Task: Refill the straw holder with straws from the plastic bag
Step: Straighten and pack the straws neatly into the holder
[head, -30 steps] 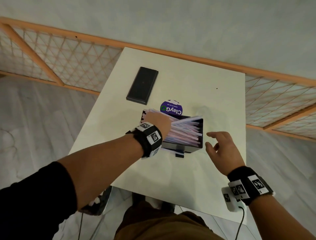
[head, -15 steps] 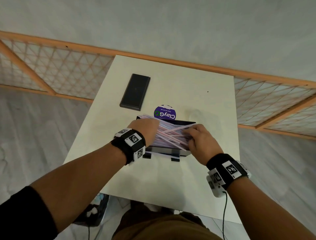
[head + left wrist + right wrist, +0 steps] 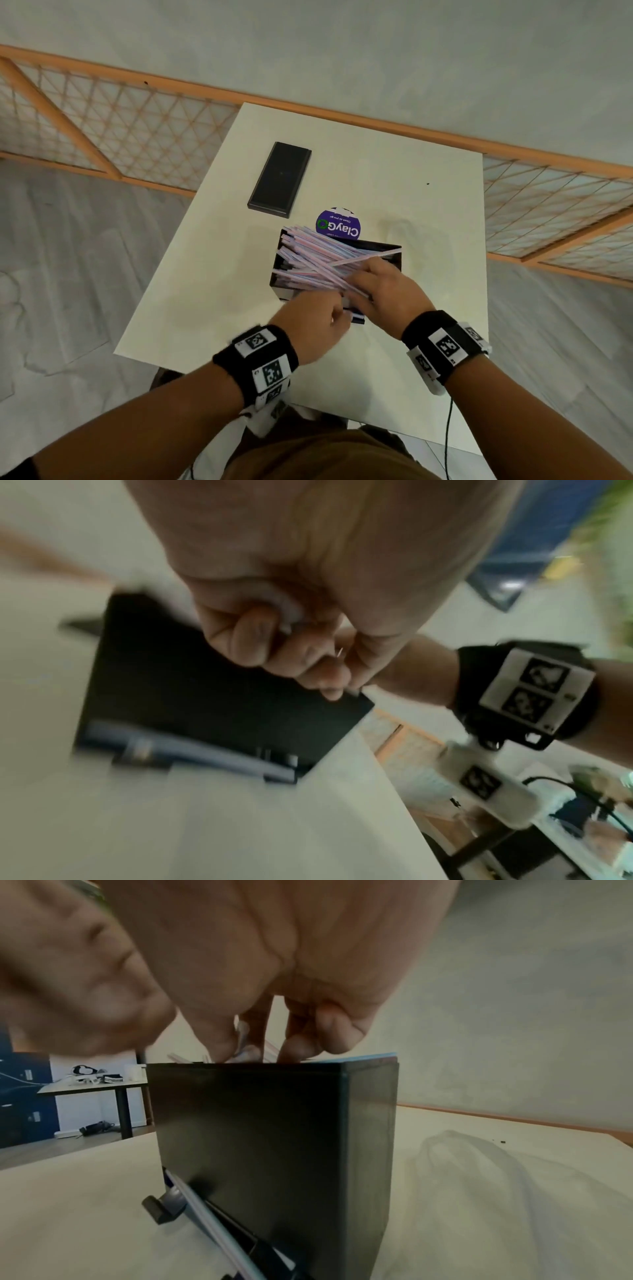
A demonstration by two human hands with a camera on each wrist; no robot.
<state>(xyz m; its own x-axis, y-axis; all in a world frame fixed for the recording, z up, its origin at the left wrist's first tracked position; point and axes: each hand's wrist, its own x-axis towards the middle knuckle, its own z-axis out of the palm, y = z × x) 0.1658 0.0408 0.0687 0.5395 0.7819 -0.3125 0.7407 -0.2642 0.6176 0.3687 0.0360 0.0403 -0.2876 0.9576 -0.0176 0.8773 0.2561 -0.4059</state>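
The black straw holder [image 3: 385,247] [image 3: 205,696] [image 3: 257,1137] stands mid-table, heaped with pink-and-white straws [image 3: 308,255]. One straw lies slanted across the heap. My right hand [image 3: 380,287] [image 3: 260,1045] is over the right end of the heap, thumb and curled fingers pinching straws at the holder's rim. My left hand [image 3: 320,320] [image 3: 274,653] hovers at the holder's front edge, fingers curled into a fist with nothing plainly in it; its view is blurred. A few straws [image 3: 212,1223] lie in the front dispensing tray. The clear plastic bag [image 3: 414,236] [image 3: 496,1172] lies flat to the right of the holder.
A flat black box [image 3: 279,180] lies at the back left of the white table [image 3: 342,377]. A round purple ClayGo pack [image 3: 339,224] sits just behind the holder. An orange netted railing [image 3: 137,137] runs behind the table. A cable [image 3: 447,442] hangs from my right wrist.
My left hand has let go of the straw bunch and drawn back to the holder's front. My right hand came in from the right and now stays on the straws.
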